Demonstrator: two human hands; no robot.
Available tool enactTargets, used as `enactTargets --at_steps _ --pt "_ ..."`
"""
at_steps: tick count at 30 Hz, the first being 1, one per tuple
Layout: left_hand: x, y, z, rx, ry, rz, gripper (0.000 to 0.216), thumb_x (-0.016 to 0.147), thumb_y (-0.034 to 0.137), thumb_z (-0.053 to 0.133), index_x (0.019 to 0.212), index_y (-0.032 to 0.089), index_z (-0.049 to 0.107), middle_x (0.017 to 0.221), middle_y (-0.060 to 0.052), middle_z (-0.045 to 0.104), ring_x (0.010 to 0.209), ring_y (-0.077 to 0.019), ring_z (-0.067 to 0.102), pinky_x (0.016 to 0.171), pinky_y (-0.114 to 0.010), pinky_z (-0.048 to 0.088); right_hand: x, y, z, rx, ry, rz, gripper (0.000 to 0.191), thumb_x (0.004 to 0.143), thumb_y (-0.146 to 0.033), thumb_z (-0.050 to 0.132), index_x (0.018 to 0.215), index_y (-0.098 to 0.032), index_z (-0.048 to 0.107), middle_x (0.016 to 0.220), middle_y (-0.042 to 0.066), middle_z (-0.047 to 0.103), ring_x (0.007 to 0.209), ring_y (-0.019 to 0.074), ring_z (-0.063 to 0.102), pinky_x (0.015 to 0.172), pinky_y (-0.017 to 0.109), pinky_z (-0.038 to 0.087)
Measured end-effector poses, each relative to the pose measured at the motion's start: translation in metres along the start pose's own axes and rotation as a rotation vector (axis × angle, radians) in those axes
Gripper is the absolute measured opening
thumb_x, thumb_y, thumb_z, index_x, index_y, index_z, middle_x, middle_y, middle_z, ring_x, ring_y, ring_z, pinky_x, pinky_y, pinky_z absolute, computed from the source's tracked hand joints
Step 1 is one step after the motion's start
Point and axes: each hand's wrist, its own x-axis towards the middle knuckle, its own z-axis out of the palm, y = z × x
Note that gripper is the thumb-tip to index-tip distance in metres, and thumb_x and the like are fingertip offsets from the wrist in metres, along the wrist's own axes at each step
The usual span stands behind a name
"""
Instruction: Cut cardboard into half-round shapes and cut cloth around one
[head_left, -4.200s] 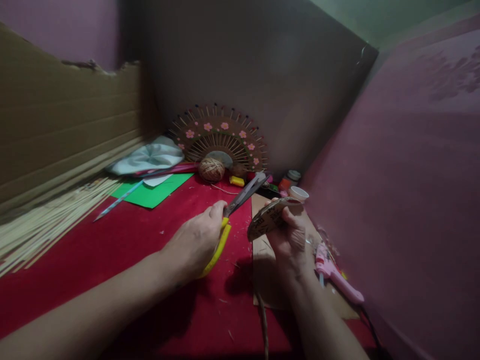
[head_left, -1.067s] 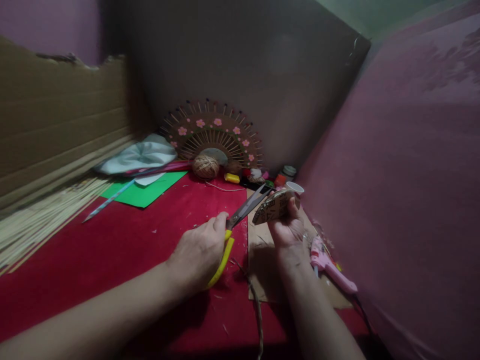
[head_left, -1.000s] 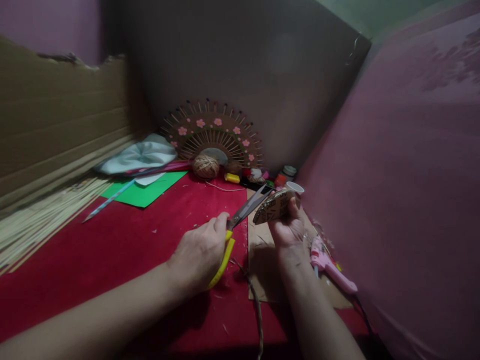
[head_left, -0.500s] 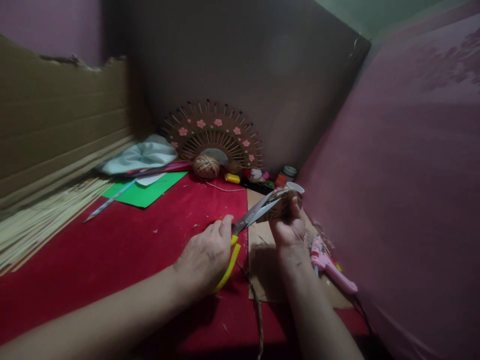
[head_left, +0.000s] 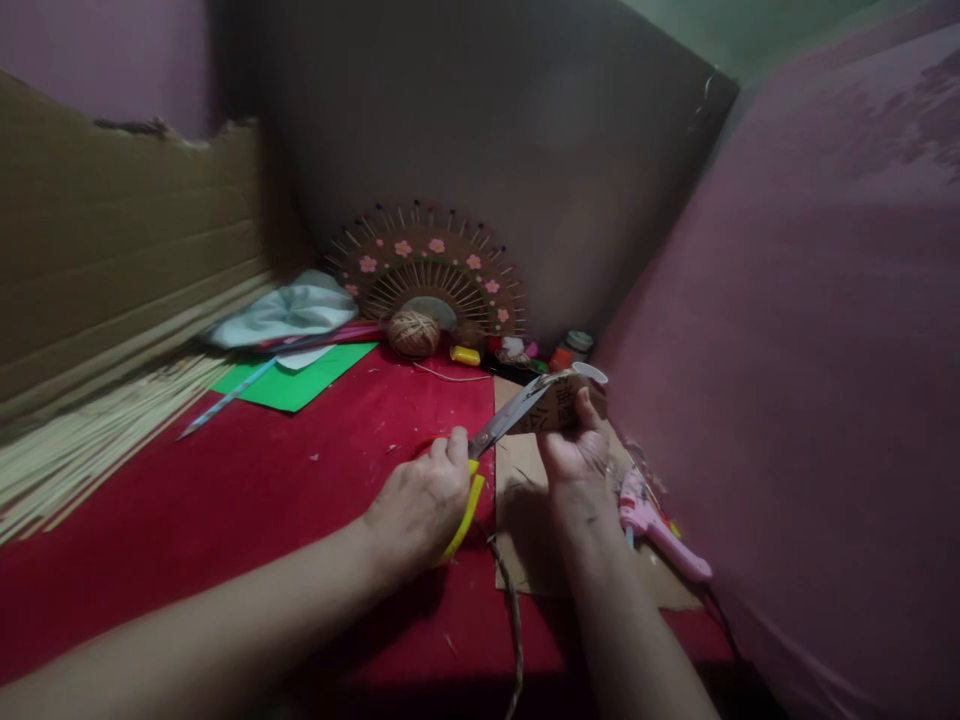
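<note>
Writing on the small cardboard piece [head_left: 564, 403] consisted of dark printed characters, East Asian in look, too blurred to read with certainty. Left hand [head_left: 420, 505]: fingers were curled closed round the handles of the scissors [head_left: 510, 415], with one yellow loop showing below the hand. Blades pointed forward and to the right, their ends over the piece's upper left edge; whether they bit into it could not be told. Right hand [head_left: 574, 450]: thumb pressed on the printed face, grasping the piece near its right end; the other fingers were mostly hidden behind it. The piece was held up above one flat cardboard sheet [head_left: 536, 550], which lay on red cloth [head_left: 300, 500].

Count of surroundings: one pink glue gun [head_left: 660, 535] just right of the right forearm; one white cup [head_left: 590, 373] beyond the piece; one ball of twine [head_left: 413, 333] in front of one flowered fan [head_left: 450, 262]; one green sheet [head_left: 322, 378]; one pencil [head_left: 225, 402] across its left edge; thin sticks [head_left: 112, 435] at far left, too many to count
</note>
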Motion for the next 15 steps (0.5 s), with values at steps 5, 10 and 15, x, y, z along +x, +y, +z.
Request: enactTargets --at_steps 5,10,15 --pt "0.0033 0.0013 0.0062 -0.004 0.041 0.006 0.035 0.084 0.005 0.021 0.112 0.002 0.042 0.083 -0.013 0.056 0.068 -0.0238 0.064 0.054 -0.033 0.053 -0.0023 -0.0006 0.0016 0.038 0.033 0.023 0.020 0.078 -0.009 0.051 0.072 -0.019 0.068 0.068 -0.001 0.072 0.081 0.0117 0.066 0.096 0.033 0.042" --pt "0.0041 0.0029 0.0052 0.017 0.053 0.001 0.035 0.083 0.005 0.022 0.111 0.002 0.043 0.082 -0.014 0.057 0.071 -0.0254 0.064 0.054 -0.035 0.053 -0.0055 -0.0011 0.0079 0.076 0.096 0.037 0.028 0.082 -0.008 0.044 0.069 -0.017 0.067 0.066 0.001 0.071 0.083 0.0117 0.066 0.094 0.031 0.044" --pt "0.0047 0.0037 0.0007 0.040 0.059 0.015 0.033 0.080 0.004 0.024 0.104 0.002 0.047 0.076 -0.013 0.057 0.066 -0.0266 0.064 0.050 -0.036 0.052 0.0028 -0.0009 0.0007 0.029 0.059 0.009 0.020 0.077 -0.008 0.051 0.068 -0.017 0.067 0.066 0.000 0.071 0.087 0.0121 0.065 0.096 0.032 0.042"
